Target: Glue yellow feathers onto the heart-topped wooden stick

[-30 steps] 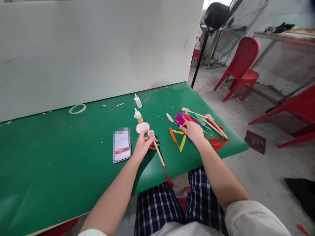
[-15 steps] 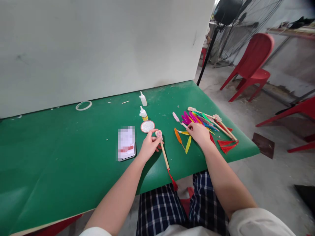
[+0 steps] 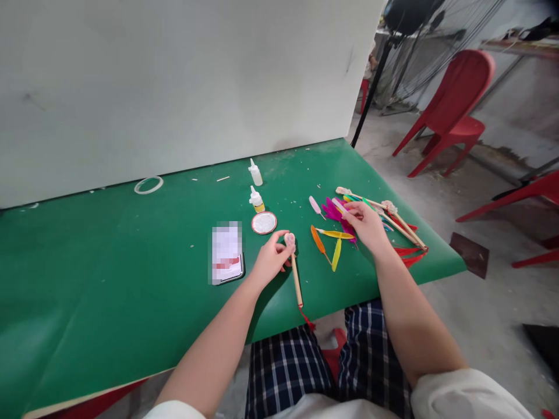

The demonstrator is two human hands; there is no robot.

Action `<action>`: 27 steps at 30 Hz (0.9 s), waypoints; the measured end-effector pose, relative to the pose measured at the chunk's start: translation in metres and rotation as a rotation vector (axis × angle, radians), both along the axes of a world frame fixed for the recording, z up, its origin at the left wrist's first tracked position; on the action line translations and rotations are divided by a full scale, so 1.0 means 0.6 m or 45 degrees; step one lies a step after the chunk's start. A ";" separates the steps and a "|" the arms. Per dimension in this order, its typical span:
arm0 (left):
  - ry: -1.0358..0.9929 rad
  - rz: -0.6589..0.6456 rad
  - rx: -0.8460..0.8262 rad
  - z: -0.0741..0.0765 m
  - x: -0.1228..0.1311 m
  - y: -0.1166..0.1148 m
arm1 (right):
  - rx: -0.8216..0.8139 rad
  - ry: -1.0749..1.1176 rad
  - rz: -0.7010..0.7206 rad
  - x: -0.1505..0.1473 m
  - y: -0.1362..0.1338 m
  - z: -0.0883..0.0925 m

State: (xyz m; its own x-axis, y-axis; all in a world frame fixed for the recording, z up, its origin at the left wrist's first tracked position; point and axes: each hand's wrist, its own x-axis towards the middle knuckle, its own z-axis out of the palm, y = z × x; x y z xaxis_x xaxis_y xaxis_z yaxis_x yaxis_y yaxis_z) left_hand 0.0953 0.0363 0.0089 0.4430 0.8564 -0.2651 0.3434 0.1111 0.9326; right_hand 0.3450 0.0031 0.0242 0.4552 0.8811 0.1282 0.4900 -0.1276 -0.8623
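On the green-covered table, head view, the only one. Landmark: a small round white disc with a red rim.

Nearer the person than the disc and a little right of it: left hand pinches, thumb against fingers, the rounded pinkish head of a pale wooden stick. Shaft slants toward the person; a red thread tassel at the lower end. Whether the stick touches the table, cannot tell.

Right of the disc: right hand pinches what looks like a slim pale feather between thumb and fingertips. Below and about it, loose magenta feathers; lying apart, a small pink feather, an orange feather and two yellow feathers.

Farther right of the disc: pale wooden sticks with lumpy pinkish heads, with red tassels, partly behind the right hand.

Just beyond the disc, a white bottle with a yellow label; farther beyond, a plain white bottle. Left of the disc and nearer, a dark-edged phone, screen blurred.

Progress, as judged: tassel already on the held stick. No feather visible on its head, though fingers cover part; one feather in hand, the rest loose. Work looks part-way.
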 end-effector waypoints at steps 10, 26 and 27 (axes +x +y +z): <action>-0.034 0.015 -0.153 0.003 0.002 -0.002 | -0.354 -0.721 0.318 -0.106 0.111 0.001; 0.014 0.165 -0.055 -0.006 0.005 -0.002 | -0.585 -0.613 -0.017 -0.010 0.015 0.007; 0.069 0.167 -0.013 -0.006 0.005 -0.002 | -0.663 -0.590 0.014 -0.004 0.003 0.009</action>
State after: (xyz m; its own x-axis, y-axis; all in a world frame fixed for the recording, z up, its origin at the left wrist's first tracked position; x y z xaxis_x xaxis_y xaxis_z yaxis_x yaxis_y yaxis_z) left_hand 0.0983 0.0349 0.0051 0.3121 0.9033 -0.2943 0.3752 0.1675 0.9117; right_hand 0.3429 0.0049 0.0295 0.4464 0.8848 -0.1336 0.7962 -0.4610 -0.3920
